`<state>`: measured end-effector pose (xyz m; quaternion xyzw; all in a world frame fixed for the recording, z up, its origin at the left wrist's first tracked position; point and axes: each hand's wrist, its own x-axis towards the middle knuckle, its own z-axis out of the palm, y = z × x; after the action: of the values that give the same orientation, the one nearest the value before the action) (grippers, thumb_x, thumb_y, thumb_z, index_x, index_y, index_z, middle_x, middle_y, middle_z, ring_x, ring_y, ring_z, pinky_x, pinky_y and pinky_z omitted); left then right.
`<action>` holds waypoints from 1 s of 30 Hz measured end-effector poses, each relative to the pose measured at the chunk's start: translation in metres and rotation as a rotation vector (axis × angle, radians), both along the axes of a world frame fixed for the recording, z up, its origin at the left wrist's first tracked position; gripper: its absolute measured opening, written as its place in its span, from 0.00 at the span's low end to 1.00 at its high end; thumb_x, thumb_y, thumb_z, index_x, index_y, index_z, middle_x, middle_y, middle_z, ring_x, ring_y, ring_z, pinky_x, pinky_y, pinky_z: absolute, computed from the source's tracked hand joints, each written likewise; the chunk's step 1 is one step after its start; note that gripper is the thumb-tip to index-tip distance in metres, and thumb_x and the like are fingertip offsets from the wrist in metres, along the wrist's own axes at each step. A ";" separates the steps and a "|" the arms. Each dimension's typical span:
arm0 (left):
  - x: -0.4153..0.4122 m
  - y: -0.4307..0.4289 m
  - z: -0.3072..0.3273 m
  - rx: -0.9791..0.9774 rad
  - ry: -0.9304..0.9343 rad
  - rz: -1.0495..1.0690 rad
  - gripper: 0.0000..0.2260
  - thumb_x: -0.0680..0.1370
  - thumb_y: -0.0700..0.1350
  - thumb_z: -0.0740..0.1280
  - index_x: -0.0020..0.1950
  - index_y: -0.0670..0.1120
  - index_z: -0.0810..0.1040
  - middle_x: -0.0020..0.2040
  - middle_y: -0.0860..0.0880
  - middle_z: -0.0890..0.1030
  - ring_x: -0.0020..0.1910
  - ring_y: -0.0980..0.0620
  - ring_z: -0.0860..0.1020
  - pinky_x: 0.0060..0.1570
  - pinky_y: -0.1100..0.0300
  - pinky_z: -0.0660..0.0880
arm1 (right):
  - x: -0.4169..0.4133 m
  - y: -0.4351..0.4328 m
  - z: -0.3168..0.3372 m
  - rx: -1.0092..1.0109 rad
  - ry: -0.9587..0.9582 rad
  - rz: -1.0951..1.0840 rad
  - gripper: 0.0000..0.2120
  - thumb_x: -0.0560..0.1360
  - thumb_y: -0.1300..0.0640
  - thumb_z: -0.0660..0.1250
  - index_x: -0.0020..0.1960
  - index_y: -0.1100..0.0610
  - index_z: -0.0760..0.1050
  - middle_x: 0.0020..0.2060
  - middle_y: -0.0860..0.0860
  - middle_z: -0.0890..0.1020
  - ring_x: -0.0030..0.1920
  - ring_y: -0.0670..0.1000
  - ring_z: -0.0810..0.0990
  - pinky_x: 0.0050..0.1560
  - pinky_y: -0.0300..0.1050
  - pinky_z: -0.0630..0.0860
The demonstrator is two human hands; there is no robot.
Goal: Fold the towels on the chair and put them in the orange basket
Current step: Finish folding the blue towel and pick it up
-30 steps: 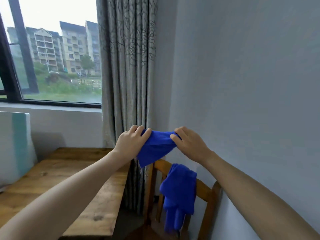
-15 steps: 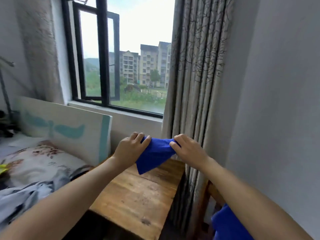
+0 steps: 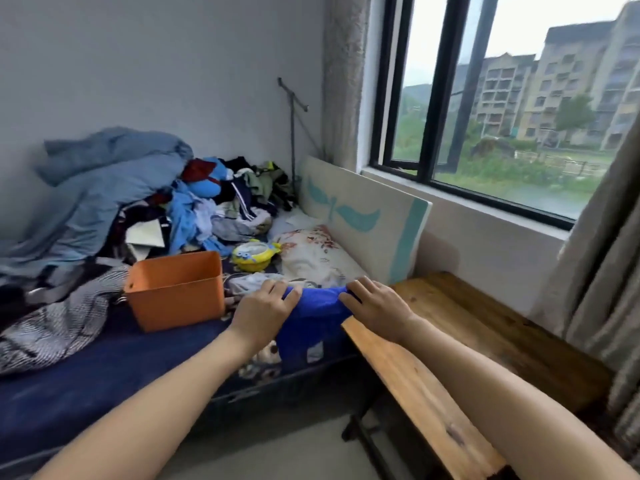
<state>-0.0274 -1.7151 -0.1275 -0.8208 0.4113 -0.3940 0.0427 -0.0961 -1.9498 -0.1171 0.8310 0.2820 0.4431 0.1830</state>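
The blue towel [image 3: 313,320] hangs bunched in the air between the two hands, its lower part drooping in front of the bed's edge, just left of the tabletop [image 3: 485,337] corner. The left hand [image 3: 265,308] grips its left upper end and the right hand [image 3: 375,304] grips the right upper end; the hands are apart, with the cloth stretched between them. The orange basket [image 3: 180,301] stands upright on the bed [image 3: 86,375], just left of the left hand. Behind it lie a pile of clothes [image 3: 225,206] and a light blue duvet [image 3: 97,188]. A floral pillow [image 3: 311,256] lies against the white headboard [image 3: 363,216], below the window [image 3: 502,98].
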 end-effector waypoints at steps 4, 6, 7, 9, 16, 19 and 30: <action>-0.014 0.078 -0.015 0.004 0.077 0.161 0.25 0.61 0.34 0.75 0.55 0.42 0.72 0.42 0.40 0.82 0.37 0.43 0.81 0.22 0.58 0.76 | 0.028 0.071 -0.023 0.016 0.115 0.184 0.13 0.67 0.62 0.66 0.48 0.59 0.67 0.44 0.56 0.71 0.41 0.55 0.72 0.35 0.46 0.77; -0.019 0.106 -0.018 0.029 0.113 0.237 0.24 0.59 0.34 0.78 0.53 0.41 0.77 0.42 0.40 0.82 0.36 0.43 0.81 0.22 0.57 0.77 | 0.036 0.098 -0.029 0.011 0.216 0.207 0.20 0.61 0.62 0.74 0.49 0.58 0.68 0.41 0.56 0.77 0.39 0.54 0.77 0.33 0.44 0.76; -0.020 0.121 -0.019 0.032 0.117 0.276 0.23 0.58 0.35 0.78 0.52 0.41 0.79 0.42 0.40 0.82 0.36 0.43 0.81 0.22 0.57 0.77 | 0.041 0.114 -0.029 0.006 0.244 0.216 0.22 0.59 0.61 0.76 0.48 0.58 0.70 0.41 0.55 0.78 0.37 0.54 0.78 0.32 0.43 0.76; -0.019 0.150 -0.023 0.032 0.131 0.340 0.25 0.57 0.35 0.79 0.52 0.40 0.79 0.42 0.40 0.82 0.36 0.43 0.81 0.22 0.57 0.76 | 0.054 0.142 -0.030 -0.010 0.264 0.259 0.20 0.59 0.60 0.77 0.48 0.58 0.74 0.41 0.55 0.79 0.37 0.54 0.78 0.32 0.43 0.76; 0.012 0.249 -0.050 0.029 0.153 0.451 0.29 0.53 0.33 0.78 0.53 0.41 0.76 0.41 0.42 0.82 0.35 0.44 0.81 0.18 0.60 0.71 | 0.114 0.240 -0.045 -0.064 0.291 0.440 0.22 0.60 0.61 0.75 0.48 0.58 0.68 0.41 0.55 0.79 0.37 0.53 0.77 0.30 0.42 0.75; 0.034 0.283 -0.055 0.037 0.118 0.450 0.19 0.64 0.36 0.65 0.54 0.42 0.71 0.41 0.42 0.81 0.35 0.45 0.81 0.18 0.61 0.71 | 0.140 0.275 -0.050 -0.056 0.303 0.488 0.14 0.65 0.63 0.67 0.48 0.59 0.67 0.40 0.55 0.78 0.37 0.54 0.78 0.31 0.44 0.76; 0.130 0.331 -0.078 0.019 0.200 0.442 0.25 0.54 0.33 0.76 0.51 0.41 0.78 0.40 0.43 0.81 0.33 0.46 0.80 0.18 0.62 0.70 | 0.238 0.326 -0.077 -0.065 0.364 0.464 0.13 0.62 0.65 0.65 0.46 0.60 0.71 0.39 0.55 0.78 0.35 0.55 0.77 0.30 0.44 0.76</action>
<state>0.1025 -1.3843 -0.2057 -0.9254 0.2276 -0.2877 0.0948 0.1417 -1.6239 -0.1939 0.8039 0.5066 0.3076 0.0497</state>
